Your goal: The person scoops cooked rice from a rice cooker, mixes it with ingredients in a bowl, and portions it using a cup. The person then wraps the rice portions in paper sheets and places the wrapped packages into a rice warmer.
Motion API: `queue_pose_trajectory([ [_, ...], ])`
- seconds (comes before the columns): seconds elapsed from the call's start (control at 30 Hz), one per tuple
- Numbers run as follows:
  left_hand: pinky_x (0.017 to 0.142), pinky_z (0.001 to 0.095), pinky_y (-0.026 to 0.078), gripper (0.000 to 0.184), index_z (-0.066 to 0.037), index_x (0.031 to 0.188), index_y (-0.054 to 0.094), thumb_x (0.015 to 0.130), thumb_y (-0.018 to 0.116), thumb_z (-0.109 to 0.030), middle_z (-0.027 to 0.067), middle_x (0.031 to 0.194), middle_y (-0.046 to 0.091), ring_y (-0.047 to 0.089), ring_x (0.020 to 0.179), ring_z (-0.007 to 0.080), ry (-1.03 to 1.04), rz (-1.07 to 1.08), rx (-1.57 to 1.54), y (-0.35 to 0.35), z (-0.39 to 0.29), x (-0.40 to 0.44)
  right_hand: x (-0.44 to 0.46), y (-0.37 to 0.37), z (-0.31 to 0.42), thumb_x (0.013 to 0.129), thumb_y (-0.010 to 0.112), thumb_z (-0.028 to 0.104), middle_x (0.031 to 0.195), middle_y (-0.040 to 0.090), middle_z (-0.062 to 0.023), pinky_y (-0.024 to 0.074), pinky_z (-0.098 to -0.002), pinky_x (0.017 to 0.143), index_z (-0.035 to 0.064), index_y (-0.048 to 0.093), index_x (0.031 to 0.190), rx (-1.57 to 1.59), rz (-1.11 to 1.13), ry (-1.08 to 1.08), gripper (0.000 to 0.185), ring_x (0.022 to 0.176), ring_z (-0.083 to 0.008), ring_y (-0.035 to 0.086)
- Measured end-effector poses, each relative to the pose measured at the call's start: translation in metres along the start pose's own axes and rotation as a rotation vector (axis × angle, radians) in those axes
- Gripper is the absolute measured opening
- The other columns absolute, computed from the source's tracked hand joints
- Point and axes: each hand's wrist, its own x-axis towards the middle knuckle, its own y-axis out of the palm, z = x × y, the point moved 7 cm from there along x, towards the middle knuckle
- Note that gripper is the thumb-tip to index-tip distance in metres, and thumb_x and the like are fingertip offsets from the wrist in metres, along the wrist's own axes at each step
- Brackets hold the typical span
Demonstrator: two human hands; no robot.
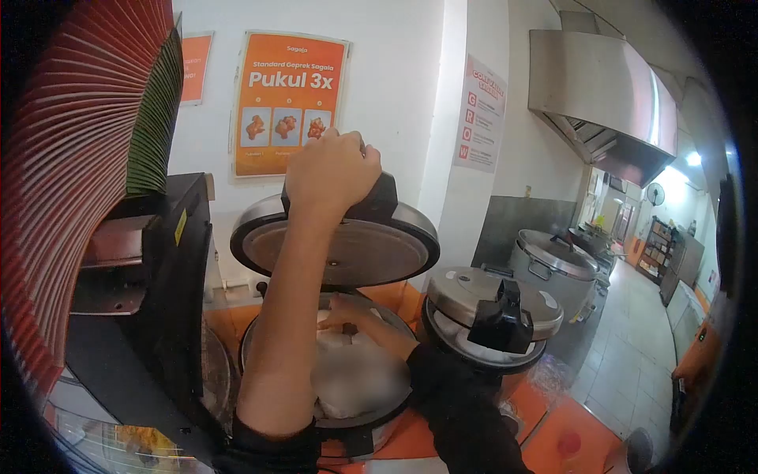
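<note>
My left hand (333, 170) is closed around the black handle (379, 197) of a round metal lid (335, 249), which stands raised and tilted over a large cooker (251, 336). Below it, my right hand (351, 317) reaches inside the cooker from the right. Its fingers are bent and closed on pale white material (347, 347) in the pot. Part of these contents is blurred, so what they are cannot be made out.
A second cooker (482, 304) with a black-handled lid, resting unevenly over white material, stands right on the orange counter (553, 434). Behind it is a large lidded pot (553, 257). A black machine (178, 292) and a red pleated object (87, 134) stand left.
</note>
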Motion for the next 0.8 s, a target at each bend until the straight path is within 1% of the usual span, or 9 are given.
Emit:
queue_pose_trajectory([
  [0.13,0.083,0.0460,0.049,0.039,-0.006,0.100,0.067,0.085,0.043,-0.032,0.0178,0.102,0.063,0.063,0.095,0.0340,0.003,-0.030,-0.009,-0.002,0.000,-0.001,-0.020,-0.018,0.009,0.061,0.080,0.050,0.110,0.058,-0.0219,0.0479,-0.0378,0.082,-0.0120,0.039,0.127,0.012,0.114,0.131,0.100,0.101,-0.0316,0.057],
  [0.27,0.083,0.0452,0.050,0.038,-0.005,0.099,0.068,0.084,0.043,-0.031,0.0178,0.101,0.064,0.063,0.093,0.0338,0.022,-0.051,-0.026,0.000,0.002,0.002,-0.025,-0.008,0.009,0.071,0.078,0.030,0.113,0.055,-0.0174,0.0492,-0.0355,0.074,-0.0036,0.039,0.132,0.686,0.343,0.161,0.080,0.098,-0.0258,0.057],
  [0.33,0.083,0.0446,0.050,0.038,-0.006,0.098,0.068,0.084,0.043,-0.030,0.0182,0.101,0.065,0.063,0.094,0.0331,0.013,-0.053,-0.042,0.000,0.001,0.002,0.006,0.011,0.005,0.074,0.075,0.020,0.114,0.054,-0.0149,0.0492,-0.0344,0.070,0.0012,0.045,0.128,0.923,0.373,-0.029,0.065,0.095,-0.0225,0.056],
  [0.43,0.084,0.0438,0.050,0.037,-0.007,0.098,0.068,0.083,0.044,-0.030,0.0181,0.101,0.065,0.063,0.095,0.0323,0.005,-0.031,-0.041,0.000,-0.002,0.003,-0.010,0.003,0.048,0.076,0.070,0.015,0.115,0.054,-0.0104,0.0481,-0.0319,0.068,0.0043,0.051,0.125,1.016,0.336,-0.023,0.054,0.094,-0.0185,0.055],
  [0.47,0.084,0.0436,0.050,0.037,-0.007,0.098,0.069,0.083,0.044,-0.030,0.0180,0.101,0.065,0.063,0.096,0.0321,-0.002,-0.021,-0.032,0.000,-0.001,0.003,-0.033,-0.007,0.066,0.080,0.064,0.014,0.116,0.054,-0.0096,0.0472,-0.0317,0.075,0.0021,0.054,0.122,0.864,0.315,0.035,0.045,0.096,-0.0186,0.055],
  [0.53,0.084,0.0436,0.049,0.038,-0.007,0.098,0.069,0.082,0.043,-0.031,0.0177,0.102,0.065,0.063,0.096,0.0321,0.019,-0.043,0.007,-0.001,-0.001,0.003,-0.028,0.007,0.086,0.067,0.077,0.031,0.127,0.045,-0.0115,0.0439,-0.0344,0.085,0.0063,0.045,0.130,0.877,0.452,-0.042,0.075,0.108,-0.0248,0.049],
  [0.6,0.084,0.0438,0.049,0.039,-0.007,0.099,0.069,0.082,0.043,-0.031,0.0173,0.102,0.066,0.063,0.096,0.0321,0.028,-0.050,0.031,0.000,0.000,0.003,-0.028,0.018,0.104,0.062,0.083,0.039,0.132,0.041,-0.0134,0.0424,-0.0355,0.091,0.0087,0.041,0.134,0.807,0.508,-0.094,0.089,0.114,-0.0281,0.047],
  [0.7,0.086,0.0442,0.048,0.040,-0.007,0.100,0.068,0.082,0.042,-0.032,0.0169,0.103,0.066,0.063,0.097,0.0321,0.038,-0.047,0.048,0.004,0.001,0.006,-0.030,0.026,0.123,0.065,0.082,0.039,0.128,0.044,-0.0145,0.0433,-0.0350,0.088,0.0087,0.044,0.131,0.621,0.513,-0.198,0.082,0.109,-0.0273,0.049],
  [0.8,0.090,0.0440,0.046,0.042,-0.008,0.104,0.068,0.082,0.042,-0.032,0.0175,0.105,0.065,0.062,0.099,0.0335,0.043,-0.055,0.074,0.008,0.000,0.008,-0.036,0.019,0.143,0.070,0.077,0.038,0.116,0.053,-0.0123,0.0453,-0.0345,0.082,0.0067,0.049,0.126,0.502,0.604,-0.444,0.070,0.098,-0.0241,0.054],
])
